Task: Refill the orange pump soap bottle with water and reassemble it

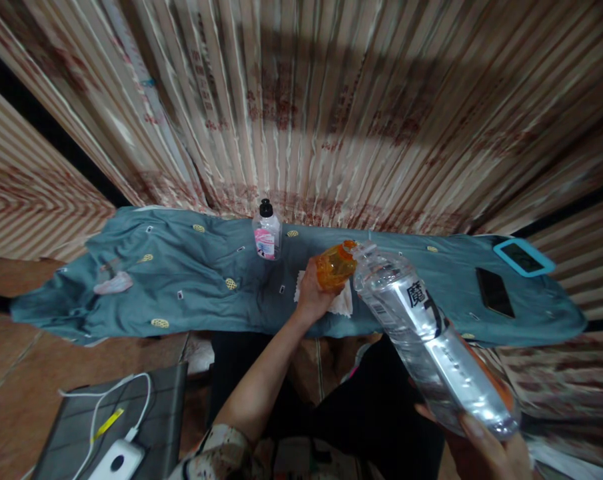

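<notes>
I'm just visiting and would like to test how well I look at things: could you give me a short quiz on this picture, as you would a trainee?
1. Which hand holds the orange bottle, and which the silver-labelled bottle?
2. True or false: the black-capped bottle stands upright on the teal cloth.
3. Which of these is nearest the black phone?
A) the blue-framed device
B) the orange bottle
C) the black-capped bottle

Key:
1. The left hand holds the orange bottle; the right hand holds the silver-labelled bottle.
2. True.
3. A.
</notes>
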The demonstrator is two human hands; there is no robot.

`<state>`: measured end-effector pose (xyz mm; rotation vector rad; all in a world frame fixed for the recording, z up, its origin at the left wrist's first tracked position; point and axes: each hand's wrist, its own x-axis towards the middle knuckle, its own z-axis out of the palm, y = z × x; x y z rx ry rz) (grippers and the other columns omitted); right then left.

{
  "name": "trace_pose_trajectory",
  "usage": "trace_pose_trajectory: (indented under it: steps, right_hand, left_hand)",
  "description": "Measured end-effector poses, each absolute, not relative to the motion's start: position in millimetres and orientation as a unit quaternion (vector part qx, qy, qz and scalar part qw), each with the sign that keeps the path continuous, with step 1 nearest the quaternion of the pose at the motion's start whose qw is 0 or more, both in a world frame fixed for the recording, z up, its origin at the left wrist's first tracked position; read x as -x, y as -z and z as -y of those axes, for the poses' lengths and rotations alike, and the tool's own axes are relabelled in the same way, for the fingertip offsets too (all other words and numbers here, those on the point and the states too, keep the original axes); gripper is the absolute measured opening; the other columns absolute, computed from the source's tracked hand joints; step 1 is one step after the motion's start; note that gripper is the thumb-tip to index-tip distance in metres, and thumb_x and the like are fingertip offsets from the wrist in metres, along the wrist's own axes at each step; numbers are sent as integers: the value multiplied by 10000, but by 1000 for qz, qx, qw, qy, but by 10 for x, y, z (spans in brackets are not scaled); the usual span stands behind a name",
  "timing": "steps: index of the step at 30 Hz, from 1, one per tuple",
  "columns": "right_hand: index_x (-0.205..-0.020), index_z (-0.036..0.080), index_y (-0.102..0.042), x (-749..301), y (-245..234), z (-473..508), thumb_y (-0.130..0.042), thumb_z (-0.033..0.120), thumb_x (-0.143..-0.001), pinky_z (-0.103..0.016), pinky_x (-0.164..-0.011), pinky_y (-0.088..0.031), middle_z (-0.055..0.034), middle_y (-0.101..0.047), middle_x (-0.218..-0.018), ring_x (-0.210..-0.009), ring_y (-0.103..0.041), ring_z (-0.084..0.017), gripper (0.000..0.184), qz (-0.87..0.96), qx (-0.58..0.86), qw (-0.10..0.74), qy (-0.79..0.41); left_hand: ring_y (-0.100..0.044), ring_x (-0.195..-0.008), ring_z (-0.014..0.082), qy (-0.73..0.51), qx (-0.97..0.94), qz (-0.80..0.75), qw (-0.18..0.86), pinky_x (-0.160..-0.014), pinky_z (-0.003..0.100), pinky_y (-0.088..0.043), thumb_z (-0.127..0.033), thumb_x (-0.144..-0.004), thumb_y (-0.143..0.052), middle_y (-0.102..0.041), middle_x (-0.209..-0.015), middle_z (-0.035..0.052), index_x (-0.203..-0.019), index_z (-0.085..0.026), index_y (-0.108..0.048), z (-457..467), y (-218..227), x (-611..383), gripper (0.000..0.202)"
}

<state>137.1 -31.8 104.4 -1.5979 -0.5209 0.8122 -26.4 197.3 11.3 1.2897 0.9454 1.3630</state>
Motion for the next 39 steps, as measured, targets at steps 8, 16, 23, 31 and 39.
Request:
trace_pose_trajectory:
  steps: [8, 16, 23, 31, 39]
  right_hand:
    - [-1600, 358, -463, -1288, -1164, 328, -856, 557, -759, -339, -764, -622, -54, -795, -1181, -1108, -736, -289, 949, 215, 690, 587, -366]
    - [-1586, 327, -481, -1279, -1193, 278, -858, 521, -759, -305, -628, -606, -71, -806, -1169, -1020, -765, -285, 929, 244, 664, 603, -368]
    - [-1587, 263, -480, -1354, -1141, 313, -863, 489, -771, -447, -692, -659, -107, -805, -1136, -996, -773, -359, 930, 248, 682, 591, -353]
    - [-1591, 262, -470, -1396, -1090, 321, -836, 462, -809, -404, -679, -657, -112, -789, -1216, -1017, -773, -342, 886, 259, 667, 596, -363]
    - [-1627, 268, -419, -1343, -1155, 313, -832, 492, -811, -378, -736, -662, -63, -812, -1000, -871, -774, -270, 941, 247, 663, 595, -380]
  left_hand:
    - [-710, -1145, 266, -579, -526, -382, 491, -1083, 473, -568, -151, -655, -906, -712, -1211, 62, -1211, -229, -571, -2004, -33, 246, 654]
    - [-699, -1156, 264, -580, -527, -383, 489, -1090, 506, -564, -144, -657, -894, -693, -1210, 49, -1225, -242, -551, -2021, 20, 219, 670]
    - [-709, -1156, 268, -572, -519, -390, 501, -1098, 490, -568, -150, -639, -919, -704, -1215, 51, -1204, -234, -568, -2001, -41, 250, 670]
    - [-694, -1170, 271, -581, -508, -378, 511, -1106, 485, -553, -154, -627, -916, -694, -1211, 54, -1205, -229, -565, -2019, -17, 234, 681]
    - [-699, -1163, 267, -584, -511, -374, 508, -1080, 462, -570, -132, -624, -916, -698, -1181, 40, -1188, -234, -581, -2030, 8, 237, 664]
